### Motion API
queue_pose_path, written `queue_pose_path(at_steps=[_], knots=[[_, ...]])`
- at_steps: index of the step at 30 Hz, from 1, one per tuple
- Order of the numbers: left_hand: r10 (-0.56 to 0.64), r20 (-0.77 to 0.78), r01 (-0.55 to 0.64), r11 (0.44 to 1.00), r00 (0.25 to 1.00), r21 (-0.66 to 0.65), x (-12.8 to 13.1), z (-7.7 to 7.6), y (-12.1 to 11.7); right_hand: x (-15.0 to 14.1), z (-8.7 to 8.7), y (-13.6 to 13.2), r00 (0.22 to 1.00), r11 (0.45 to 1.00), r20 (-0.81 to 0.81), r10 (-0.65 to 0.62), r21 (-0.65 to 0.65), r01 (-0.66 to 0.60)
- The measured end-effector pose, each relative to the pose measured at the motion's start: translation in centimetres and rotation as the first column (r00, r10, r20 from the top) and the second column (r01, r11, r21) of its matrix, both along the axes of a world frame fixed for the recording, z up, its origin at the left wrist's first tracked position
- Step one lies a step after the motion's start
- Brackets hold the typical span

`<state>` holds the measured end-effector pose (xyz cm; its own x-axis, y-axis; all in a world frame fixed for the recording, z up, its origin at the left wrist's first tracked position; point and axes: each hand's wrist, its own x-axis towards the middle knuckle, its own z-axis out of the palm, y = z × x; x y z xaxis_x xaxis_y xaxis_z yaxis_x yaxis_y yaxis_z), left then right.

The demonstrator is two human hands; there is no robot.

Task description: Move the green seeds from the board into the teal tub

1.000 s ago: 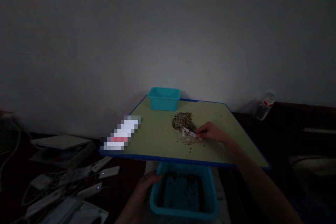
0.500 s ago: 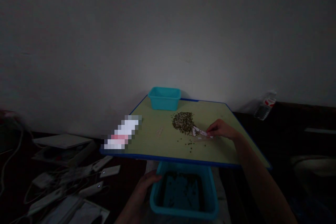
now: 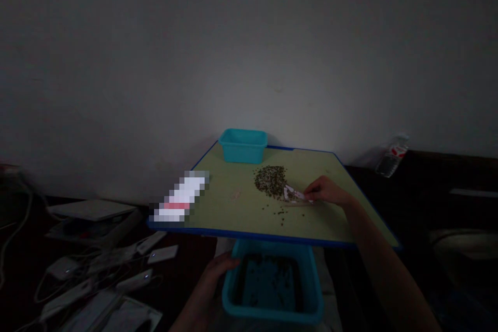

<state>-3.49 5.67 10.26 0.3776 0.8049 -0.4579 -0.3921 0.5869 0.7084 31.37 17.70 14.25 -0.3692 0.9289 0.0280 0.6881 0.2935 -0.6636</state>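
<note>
My left hand point(image 3: 220, 270) is closed on the left rim of a turquoise plastic basin point(image 3: 272, 316), below the table's front edge. Small dark bits lie scattered on the basin's bottom. My right hand point(image 3: 322, 190) pinches a small, pale, flat thing point(image 3: 298, 194) whose exact kind is unclear in the dim light. Its far end touches the right edge of a pile of small dark grains mixed with whitish ones point(image 3: 270, 180). A few loose grains lie in front of the pile.
A second turquoise basin point(image 3: 243, 154) stands at the back left of the blue-edged table point(image 3: 241, 218). A blurred-out phone-like screen point(image 3: 181, 199) lies at the left. White cables and power strips point(image 3: 134, 280) clutter the lower left; a plastic bottle point(image 3: 392, 156) leans by the wall.
My right hand has shifted slightly left, bringing the pale thing against the pile's edge at a changed angle. My left hand and the basin look the same.
</note>
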Motion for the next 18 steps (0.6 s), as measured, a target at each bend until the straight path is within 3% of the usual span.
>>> queue_pose_path(at_steps=[5, 18], knots=[[0.082, -0.099, -0.083, 0.997, 0.992, -0.009, 0.2, -0.9, 0.2, -0.5, 0.0, -0.1, 1.0, 0.999, 0.017, -0.019, 0.029, 0.019], [0.016, -0.078, -0.01, 0.997, 0.997, 0.071, -0.4, -3.0, 0.6, -2.2, -0.3, -0.3, 0.999, 0.999, -0.016, 0.031, 0.033, -0.031]])
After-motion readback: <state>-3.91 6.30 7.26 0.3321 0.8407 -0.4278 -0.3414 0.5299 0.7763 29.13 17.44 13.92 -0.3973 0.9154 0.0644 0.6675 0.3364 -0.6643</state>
